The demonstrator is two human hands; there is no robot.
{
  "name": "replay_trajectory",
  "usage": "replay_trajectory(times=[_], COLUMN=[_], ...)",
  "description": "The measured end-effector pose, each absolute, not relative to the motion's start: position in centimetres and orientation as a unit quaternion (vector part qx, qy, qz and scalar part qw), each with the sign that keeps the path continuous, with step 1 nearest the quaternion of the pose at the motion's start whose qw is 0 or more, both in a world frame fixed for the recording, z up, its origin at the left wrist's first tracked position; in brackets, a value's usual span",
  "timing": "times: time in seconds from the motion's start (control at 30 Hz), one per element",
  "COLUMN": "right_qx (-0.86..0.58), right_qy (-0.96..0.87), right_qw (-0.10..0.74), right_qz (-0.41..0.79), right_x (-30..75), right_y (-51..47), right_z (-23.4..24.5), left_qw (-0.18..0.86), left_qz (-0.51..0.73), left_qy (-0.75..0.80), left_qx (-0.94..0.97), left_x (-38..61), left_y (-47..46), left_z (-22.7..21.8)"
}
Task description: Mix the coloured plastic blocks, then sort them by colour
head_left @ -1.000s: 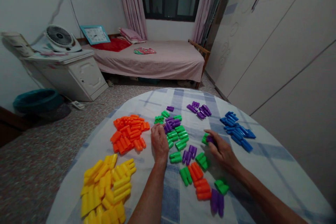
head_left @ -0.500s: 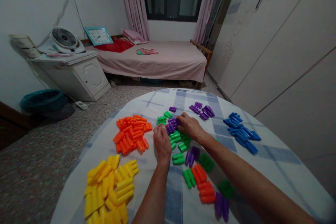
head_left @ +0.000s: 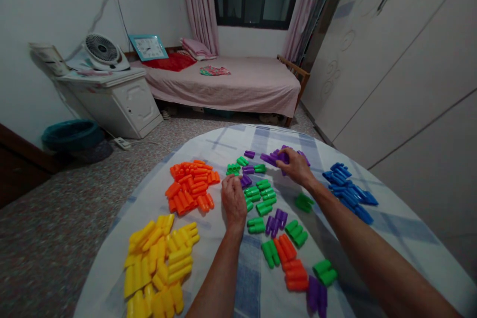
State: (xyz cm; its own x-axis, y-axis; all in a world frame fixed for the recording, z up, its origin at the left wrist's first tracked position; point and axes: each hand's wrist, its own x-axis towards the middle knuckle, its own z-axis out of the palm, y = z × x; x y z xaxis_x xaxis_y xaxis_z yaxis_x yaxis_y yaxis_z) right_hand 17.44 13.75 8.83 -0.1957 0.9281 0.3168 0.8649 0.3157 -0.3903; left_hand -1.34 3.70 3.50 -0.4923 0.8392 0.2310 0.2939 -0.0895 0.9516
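My right hand [head_left: 296, 165] reaches to the far purple pile [head_left: 272, 159], its fingers closed round purple plastic tube blocks there. My left hand [head_left: 234, 199] rests on the table left of the green blocks [head_left: 266, 204]. Its fingers are bent together, with their tips partly hidden, against a purple block [head_left: 246, 180]. Whether they grip that block I cannot tell. Just beyond lie another purple block [head_left: 248, 170] and a green block [head_left: 260, 169] end to end. A separate green block [head_left: 304, 202] sits under my right forearm's inner side.
Orange blocks [head_left: 192, 184] and yellow blocks [head_left: 158, 263] are heaped on the left of the round cloth-covered table [head_left: 219, 258]. Blue blocks [head_left: 348, 191] lie at the right. Nearer me are mixed orange blocks [head_left: 296, 274] and purple blocks [head_left: 316, 295]. A bed [head_left: 246, 84] stands beyond.
My right hand has moved away from the middle blocks to the far purple pile on the right. My left hand has stayed beside the middle blocks. The view has shifted slightly.
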Motion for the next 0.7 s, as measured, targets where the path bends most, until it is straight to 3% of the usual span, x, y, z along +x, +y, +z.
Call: replay_trajectory(times=[0.47,0.7], right_qx=[-0.673,-0.602], right_qy=[-0.731,-0.771], right_qw=[0.089,0.161], right_qz=[-0.075,-0.13], right_x=[20.2,17.7], right_y=[17.4,16.6], right_z=[7.5,8.3], left_qw=[0.229,0.235], left_qz=[0.579,0.581], left_qy=[0.641,0.64], left_qx=[0.449,0.445], left_x=[-1.3,-1.2], left_y=[3.5,3.5], left_z=[3.7,3.8])
